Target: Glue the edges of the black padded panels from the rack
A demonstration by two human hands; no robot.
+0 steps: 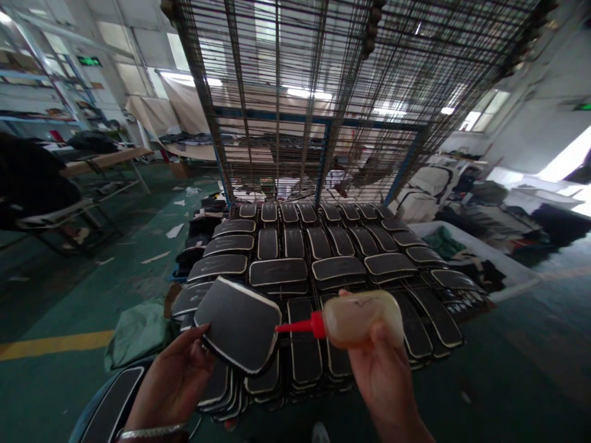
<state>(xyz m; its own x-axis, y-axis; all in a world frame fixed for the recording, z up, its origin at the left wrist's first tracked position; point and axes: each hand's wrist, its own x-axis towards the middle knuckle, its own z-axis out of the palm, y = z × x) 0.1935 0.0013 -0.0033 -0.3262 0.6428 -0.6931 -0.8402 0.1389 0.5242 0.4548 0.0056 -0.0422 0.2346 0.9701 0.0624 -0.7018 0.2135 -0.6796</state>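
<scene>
My left hand (pixel 178 375) grips the lower left edge of a dark, rounded panel (pixel 240 323) with a pale line along its border. The panel is held up, tilted, above rows of similar dark panels. My right hand (pixel 383 369) is wrapped round a translucent squeeze bottle (pixel 362 317) with yellowish liquid inside, held on its side. Its red nozzle (pixel 298 327) points left, and the tip is at the right edge of the held panel.
Rows of pale-edged dark panels (pixel 277 271) lie on a rack, below a raised wire grid (pixel 295 80). Green cloth (pixel 141 332) lies at left. A person in dark clothes (pixel 32 178) sits far left. A white bin (pixel 503 264) stands at right.
</scene>
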